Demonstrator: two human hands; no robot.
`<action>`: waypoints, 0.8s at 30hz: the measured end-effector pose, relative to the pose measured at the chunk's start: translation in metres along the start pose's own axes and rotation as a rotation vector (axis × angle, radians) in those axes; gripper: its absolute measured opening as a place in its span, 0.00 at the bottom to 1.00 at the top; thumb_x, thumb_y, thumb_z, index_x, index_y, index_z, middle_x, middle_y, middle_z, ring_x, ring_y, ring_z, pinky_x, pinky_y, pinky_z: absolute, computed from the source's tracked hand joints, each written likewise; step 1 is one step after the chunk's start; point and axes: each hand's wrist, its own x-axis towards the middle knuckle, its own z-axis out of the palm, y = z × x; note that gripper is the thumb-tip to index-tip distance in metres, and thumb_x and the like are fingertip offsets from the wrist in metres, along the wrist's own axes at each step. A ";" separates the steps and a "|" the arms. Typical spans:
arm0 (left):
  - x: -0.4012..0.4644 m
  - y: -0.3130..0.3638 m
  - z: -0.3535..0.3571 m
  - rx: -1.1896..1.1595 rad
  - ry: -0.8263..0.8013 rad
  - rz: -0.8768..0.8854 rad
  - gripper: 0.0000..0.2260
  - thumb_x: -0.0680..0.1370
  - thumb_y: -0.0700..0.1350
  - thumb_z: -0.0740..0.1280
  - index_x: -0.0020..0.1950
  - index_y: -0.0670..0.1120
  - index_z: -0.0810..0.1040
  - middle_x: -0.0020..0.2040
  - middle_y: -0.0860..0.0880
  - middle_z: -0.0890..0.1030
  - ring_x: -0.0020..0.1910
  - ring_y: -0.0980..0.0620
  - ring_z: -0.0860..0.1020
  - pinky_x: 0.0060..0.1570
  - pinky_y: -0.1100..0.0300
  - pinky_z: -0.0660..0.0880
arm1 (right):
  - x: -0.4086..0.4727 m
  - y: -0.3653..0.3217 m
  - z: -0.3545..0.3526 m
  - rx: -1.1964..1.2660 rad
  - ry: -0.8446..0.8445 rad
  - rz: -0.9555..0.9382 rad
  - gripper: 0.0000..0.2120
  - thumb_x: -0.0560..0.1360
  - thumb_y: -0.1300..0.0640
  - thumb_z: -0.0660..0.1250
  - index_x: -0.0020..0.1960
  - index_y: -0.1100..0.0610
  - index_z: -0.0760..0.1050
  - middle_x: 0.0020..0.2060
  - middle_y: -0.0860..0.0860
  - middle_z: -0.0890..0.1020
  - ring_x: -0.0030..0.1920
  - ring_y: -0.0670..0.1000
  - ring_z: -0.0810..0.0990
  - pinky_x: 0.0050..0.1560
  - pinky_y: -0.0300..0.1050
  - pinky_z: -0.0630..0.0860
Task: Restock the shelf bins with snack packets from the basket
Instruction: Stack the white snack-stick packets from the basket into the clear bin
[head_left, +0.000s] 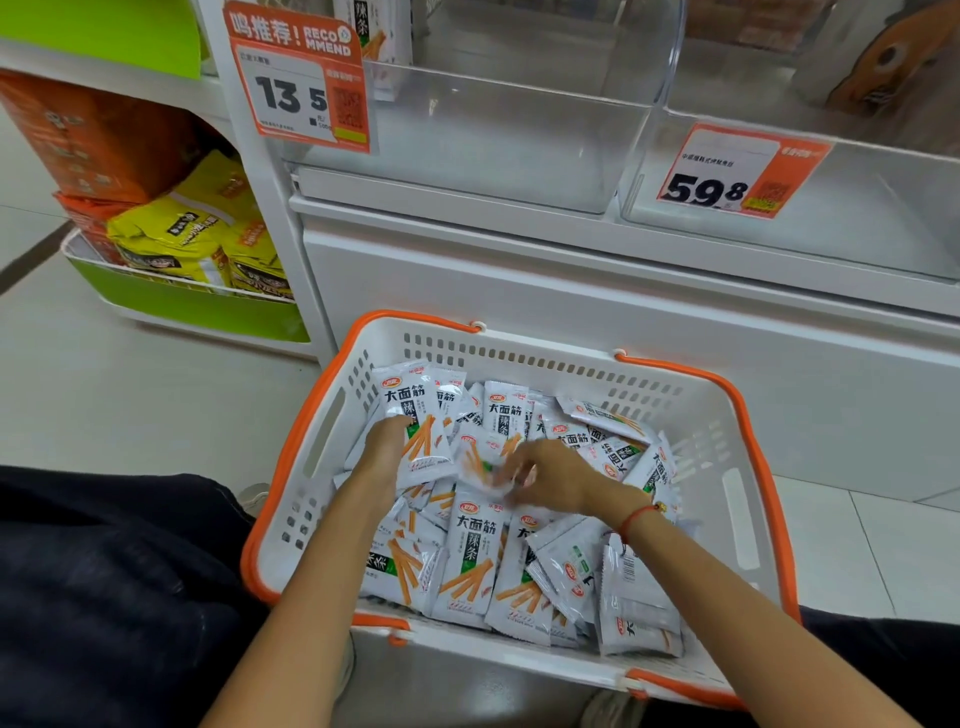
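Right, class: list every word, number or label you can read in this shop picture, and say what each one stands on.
"鸣推荐! RECOMMEND" and "13 5": orange price tag on the left clear bin.
"59 8": orange price tag on the right clear bin.
"大面筋" and "辣条": white snack packets in the basket.
Small print on tags, packets and the yellow bags: too small or blurred.

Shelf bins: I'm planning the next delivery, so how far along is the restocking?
Barely begun. The clear bin looks nearly bare. Both hands, left and right, are gathering packets in the basket, which is full, so almost everything remains.
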 end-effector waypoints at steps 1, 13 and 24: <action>0.001 0.000 -0.001 -0.019 0.014 0.010 0.14 0.82 0.43 0.55 0.39 0.48 0.75 0.24 0.50 0.79 0.34 0.48 0.75 0.37 0.55 0.73 | 0.000 -0.002 0.004 -0.025 -0.103 -0.031 0.10 0.73 0.55 0.71 0.54 0.55 0.82 0.52 0.49 0.77 0.51 0.49 0.75 0.51 0.42 0.72; 0.005 0.000 -0.005 0.006 0.038 0.028 0.14 0.82 0.42 0.57 0.38 0.47 0.75 0.24 0.50 0.79 0.33 0.48 0.75 0.37 0.55 0.72 | 0.010 0.013 0.011 -0.030 0.081 0.272 0.19 0.75 0.52 0.68 0.64 0.57 0.75 0.54 0.53 0.79 0.47 0.51 0.79 0.47 0.43 0.76; 0.001 0.003 0.005 0.431 -0.044 0.161 0.15 0.83 0.42 0.51 0.68 0.43 0.66 0.59 0.46 0.71 0.54 0.46 0.72 0.52 0.56 0.67 | -0.004 -0.011 -0.087 0.030 -0.294 0.042 0.09 0.74 0.54 0.70 0.54 0.48 0.80 0.53 0.52 0.83 0.50 0.50 0.79 0.55 0.47 0.73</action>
